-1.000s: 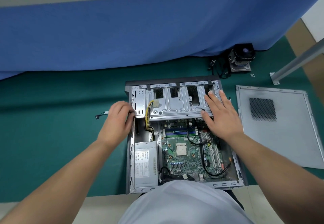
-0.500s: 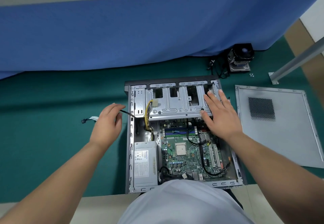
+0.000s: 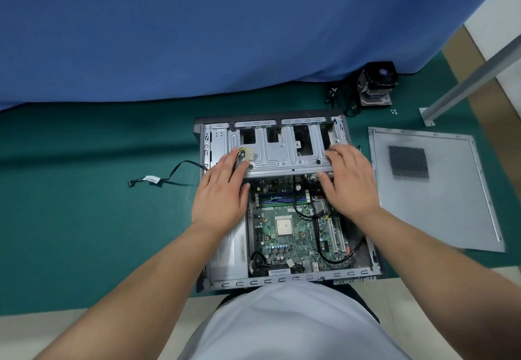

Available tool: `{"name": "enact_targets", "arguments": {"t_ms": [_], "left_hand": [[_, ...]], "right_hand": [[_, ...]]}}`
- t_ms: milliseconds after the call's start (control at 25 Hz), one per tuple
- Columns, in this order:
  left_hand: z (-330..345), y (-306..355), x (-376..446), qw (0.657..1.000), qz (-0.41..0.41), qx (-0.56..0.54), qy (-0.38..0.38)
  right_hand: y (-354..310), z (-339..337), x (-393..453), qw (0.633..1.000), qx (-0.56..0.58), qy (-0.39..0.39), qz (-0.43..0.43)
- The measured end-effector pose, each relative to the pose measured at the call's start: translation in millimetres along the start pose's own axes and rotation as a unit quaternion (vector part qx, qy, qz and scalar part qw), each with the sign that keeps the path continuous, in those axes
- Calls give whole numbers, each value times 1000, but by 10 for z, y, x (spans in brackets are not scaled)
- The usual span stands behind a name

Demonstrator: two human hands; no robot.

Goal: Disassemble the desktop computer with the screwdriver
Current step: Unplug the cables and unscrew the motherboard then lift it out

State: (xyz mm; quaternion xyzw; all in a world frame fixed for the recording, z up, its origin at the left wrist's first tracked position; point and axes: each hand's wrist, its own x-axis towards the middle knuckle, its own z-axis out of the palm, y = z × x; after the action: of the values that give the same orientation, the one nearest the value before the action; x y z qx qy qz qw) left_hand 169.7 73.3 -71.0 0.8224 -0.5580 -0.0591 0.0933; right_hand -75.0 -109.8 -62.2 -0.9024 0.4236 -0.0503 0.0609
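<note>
Drive cage [image 3: 284,159] lay crosswise, long axis left-right; left hand [image 3: 222,193] and right hand [image 3: 349,179] flat-fingered on opposite ends, gripping nothing.

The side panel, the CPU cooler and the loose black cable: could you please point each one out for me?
side panel [image 3: 451,204]: head view, bare metal below the vent mesh.
CPU cooler [image 3: 377,83]: head view, its black fan housing.
loose black cable [image 3: 152,180]: head view, its white label.

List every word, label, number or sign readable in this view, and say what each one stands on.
No text can be quoted; all of it is too small or blurred.
White label on the power supply: printed lines, unreadable.
White tag on the loose black cable: print, unreadable.
Barcode sticker at the near edge of the motherboard: unreadable.
Side panel: no markings visible.
</note>
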Motion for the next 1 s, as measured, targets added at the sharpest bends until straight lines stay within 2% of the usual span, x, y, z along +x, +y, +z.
{"name": "enact_targets", "arguments": {"t_ms": [80,120,200,320,400,480,680,760,920,1000], "left_hand": [[15,-1,17,1000,-1,10,3],[20,5,18,1000,-4,12,3],[16,25,19,1000,-12,13,5],[-19,45,18,1000,-23,13,2],[-37,57,13,1000,-27,12,-1],[-50,65,15,1000,-28,8,-5],[-70,82,12,999,-31,6,-4],[-74,89,10,999,-32,8,-3],[-75,87,11,999,-33,19,-2],[-74,86,2,999,-33,18,0]], "right_hand": [[-170,24,-178,998,32,17,-56],[-276,55,-252,994,40,-14,-102],[-488,176,-301,978,24,-132,-157],[-721,381,-208,948,-29,-295,-111],[-809,473,-151,932,-64,-345,-94],[-846,513,-140,935,-70,-337,-87],[-761,321,-303,973,19,-205,-109],[-662,172,-382,976,60,-181,-107],[-433,-148,-467,976,137,-162,-57],[-340,-267,-447,976,181,-122,-5]]}}
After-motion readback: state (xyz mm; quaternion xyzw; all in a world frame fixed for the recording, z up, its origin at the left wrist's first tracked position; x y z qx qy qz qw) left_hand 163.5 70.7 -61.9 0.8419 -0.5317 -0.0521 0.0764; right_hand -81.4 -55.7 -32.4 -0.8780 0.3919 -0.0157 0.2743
